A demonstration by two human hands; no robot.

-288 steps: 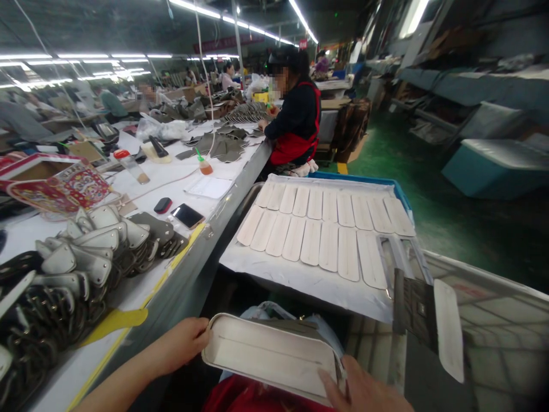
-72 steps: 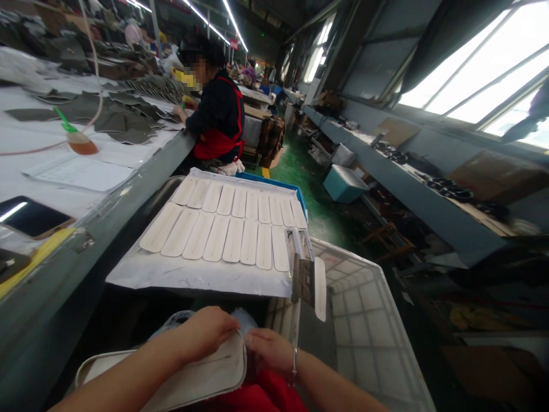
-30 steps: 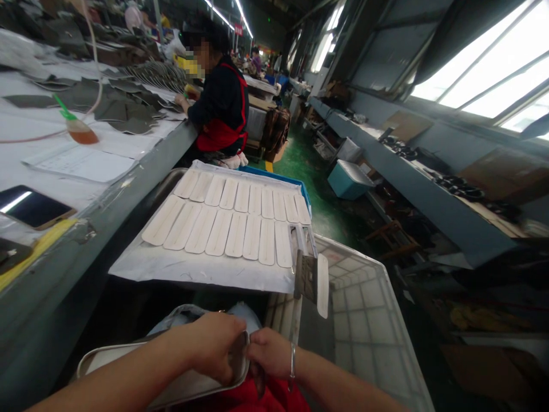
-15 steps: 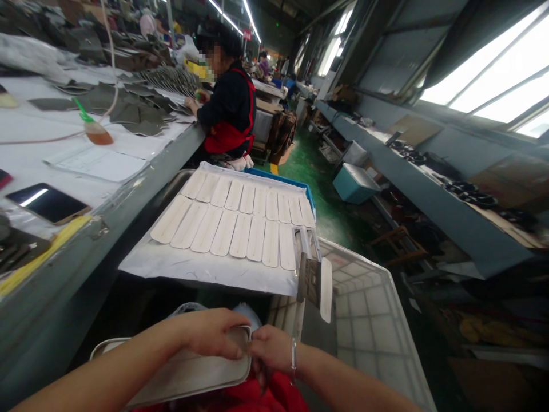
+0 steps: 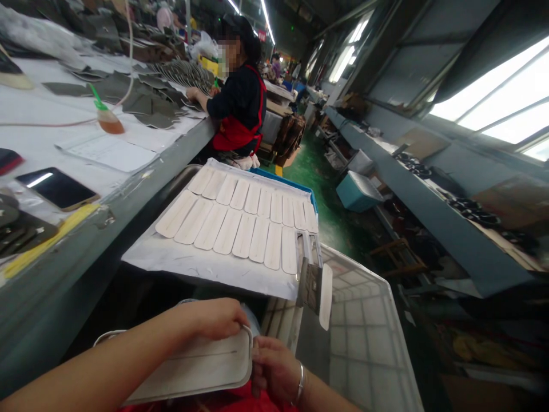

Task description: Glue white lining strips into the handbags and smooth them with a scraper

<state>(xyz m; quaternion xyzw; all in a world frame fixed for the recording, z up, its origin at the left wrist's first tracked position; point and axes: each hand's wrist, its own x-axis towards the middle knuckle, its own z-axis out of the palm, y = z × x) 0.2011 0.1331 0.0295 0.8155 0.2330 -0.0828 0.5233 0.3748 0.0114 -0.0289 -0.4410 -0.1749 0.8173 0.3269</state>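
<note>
left hand (image 5: 221, 317) curled over far edge of pale rounded panel (image 5: 206, 366), near its right end; i read narrow grip, holding it. right hand (image 5: 274, 366) pinches same panel's right end, metal bangle (image 5: 300, 384) on wrist. panel sits low in my view, red cloth (image 5: 238, 396) below it. beyond, i see cloth-covered board (image 5: 201, 272) bearing two rows of pale strips (image 5: 229, 229); workbench (image 5: 132, 200) at left, phone (image 5: 60, 187) on it.

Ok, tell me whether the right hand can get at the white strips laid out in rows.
Probably yes: nothing visible stands between the right hand and the white strips ahead of it. Its fingers are at the edge of the white panel, so it may need to leave that first.
</note>
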